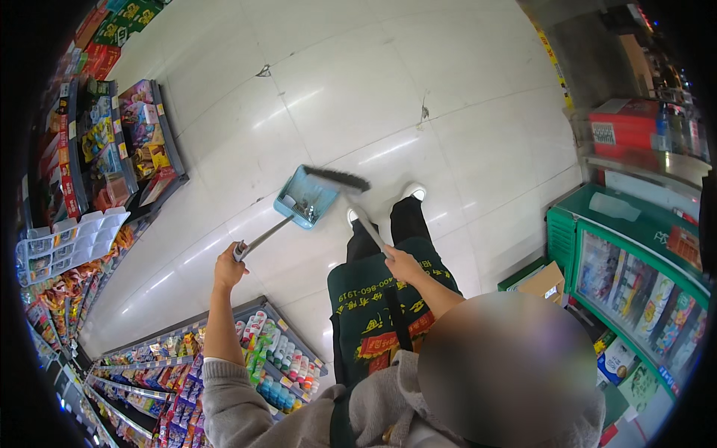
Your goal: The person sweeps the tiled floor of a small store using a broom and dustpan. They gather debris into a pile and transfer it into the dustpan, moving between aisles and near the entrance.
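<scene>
My left hand [228, 267] is closed around the upper end of the long handle of a light-blue dustpan [318, 197]. Some small debris lies inside the pan, which rests on the tiled floor at the middle of the view. My right hand [402, 264] grips the handle of a broom [369, 224]. The broom's dark bristles [341, 178] are at the far right edge of the dustpan, a little blurred; whether they touch it I cannot tell. My white shoes [415, 191] stand just right of the broom head.
Snack shelves [168, 134] stand at the left, with a clear plastic divided tray [78, 246] jutting out. Another shelf of bottles and packets [280, 347] is at the lower left. A green chest freezer [566, 235] and an open cardboard box [540, 283] stand at the right.
</scene>
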The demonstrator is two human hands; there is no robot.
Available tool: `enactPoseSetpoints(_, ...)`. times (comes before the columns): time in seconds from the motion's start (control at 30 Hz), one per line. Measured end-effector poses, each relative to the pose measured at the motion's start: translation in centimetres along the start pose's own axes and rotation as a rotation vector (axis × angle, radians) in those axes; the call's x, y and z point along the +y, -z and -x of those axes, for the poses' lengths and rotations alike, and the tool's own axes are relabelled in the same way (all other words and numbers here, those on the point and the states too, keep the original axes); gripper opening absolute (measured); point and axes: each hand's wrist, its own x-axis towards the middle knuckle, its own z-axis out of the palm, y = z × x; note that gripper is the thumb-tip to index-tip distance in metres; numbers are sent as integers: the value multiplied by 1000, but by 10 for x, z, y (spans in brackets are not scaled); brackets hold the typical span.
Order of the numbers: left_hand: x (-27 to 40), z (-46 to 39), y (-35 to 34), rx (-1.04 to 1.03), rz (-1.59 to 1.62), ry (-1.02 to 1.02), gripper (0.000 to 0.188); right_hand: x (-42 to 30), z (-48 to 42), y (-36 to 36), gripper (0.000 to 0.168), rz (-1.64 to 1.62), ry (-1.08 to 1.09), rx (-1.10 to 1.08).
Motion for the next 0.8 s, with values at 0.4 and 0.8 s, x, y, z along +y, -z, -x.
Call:
enactPoseSetpoints(0.4,-49,34,16,3,122,-13,40,16,-18,25,45,391,68,212)
enactPoseSetpoints(0.8,-71,47,17,248,-272,3,43,10,63,46,47,314,251,167)
